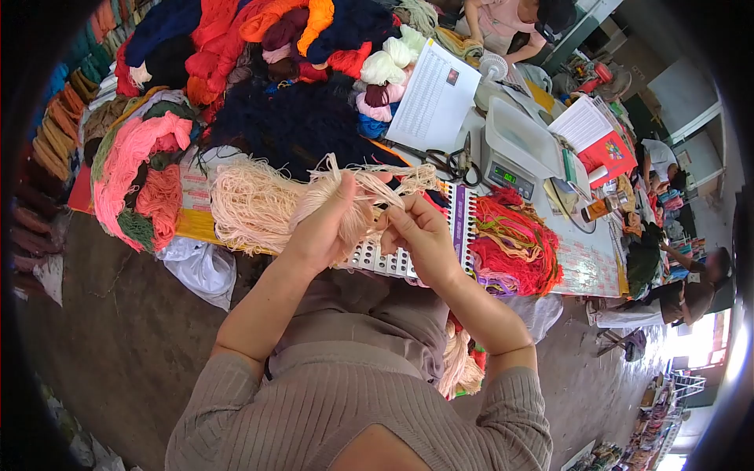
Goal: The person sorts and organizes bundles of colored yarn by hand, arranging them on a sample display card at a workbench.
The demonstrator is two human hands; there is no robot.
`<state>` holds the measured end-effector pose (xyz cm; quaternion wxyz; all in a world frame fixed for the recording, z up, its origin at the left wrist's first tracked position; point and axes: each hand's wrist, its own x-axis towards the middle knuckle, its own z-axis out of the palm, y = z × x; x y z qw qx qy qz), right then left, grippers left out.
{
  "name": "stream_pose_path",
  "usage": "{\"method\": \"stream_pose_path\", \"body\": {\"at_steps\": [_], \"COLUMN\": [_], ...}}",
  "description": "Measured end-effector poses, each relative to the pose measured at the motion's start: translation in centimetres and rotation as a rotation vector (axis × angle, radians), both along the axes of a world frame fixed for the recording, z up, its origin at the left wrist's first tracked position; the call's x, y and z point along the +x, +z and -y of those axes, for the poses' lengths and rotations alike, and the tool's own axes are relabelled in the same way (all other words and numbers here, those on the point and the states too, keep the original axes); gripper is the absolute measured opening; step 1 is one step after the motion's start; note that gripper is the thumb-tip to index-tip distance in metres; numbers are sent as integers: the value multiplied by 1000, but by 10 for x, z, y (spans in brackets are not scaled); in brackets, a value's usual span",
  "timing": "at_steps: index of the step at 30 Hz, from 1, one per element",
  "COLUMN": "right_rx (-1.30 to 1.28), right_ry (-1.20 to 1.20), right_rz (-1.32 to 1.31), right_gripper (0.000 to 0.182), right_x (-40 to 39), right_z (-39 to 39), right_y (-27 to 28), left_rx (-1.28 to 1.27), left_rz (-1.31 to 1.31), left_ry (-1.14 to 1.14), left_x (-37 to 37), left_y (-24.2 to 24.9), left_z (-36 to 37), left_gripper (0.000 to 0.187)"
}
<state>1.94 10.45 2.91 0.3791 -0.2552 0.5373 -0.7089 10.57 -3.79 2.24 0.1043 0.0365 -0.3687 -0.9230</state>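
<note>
Cream yarn [343,206] lies bunched across the palm of my left hand [318,228], whose fingers are wrapped round it. My right hand [422,235] pinches strands of the same yarn between thumb and fingers, just to the right. Loose pale peach yarn [253,206] heaps on the table to the left of my hands. Below and behind them lies a white card with rows of holes and a purple strip [459,224]. A tangle of red and multicoloured yarn [514,245] sits right of the card.
Dark navy yarn [283,125] and pink skeins [145,173] cover the table's left side. Black scissors [463,166], a digital scale [509,180] with a clear plastic tub [522,137], and a printed sheet [433,98] lie beyond my hands. A person [510,27] works across the table; others stand at right.
</note>
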Motion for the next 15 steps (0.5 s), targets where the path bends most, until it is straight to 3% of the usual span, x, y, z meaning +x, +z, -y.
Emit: {"method": "stream_pose_path", "body": {"at_steps": [3,7,11,13,15], "right_rx": [81,76,42,43,89], "right_ry": [75,48,38,37,98], "right_rz": [-174,-340,-281,-193,-132], "right_gripper": [11,10,10,11,14], "right_x": [4,7,5,4,-1], "right_z": [6,9,4,3,-1], "right_y": [0,-7,-4,1,2], "left_rx": [-93,-40,-61,59,14], "left_rz": [-138,-117,-106,99,10], "left_ry": [-177,-214,-189,21,-53], "left_x": [0,0,3,1,8], "left_y": [-2,-8,-5,0,7], "left_z": [0,-4,0,-1,5], "left_gripper": [56,55,54,55,54]}}
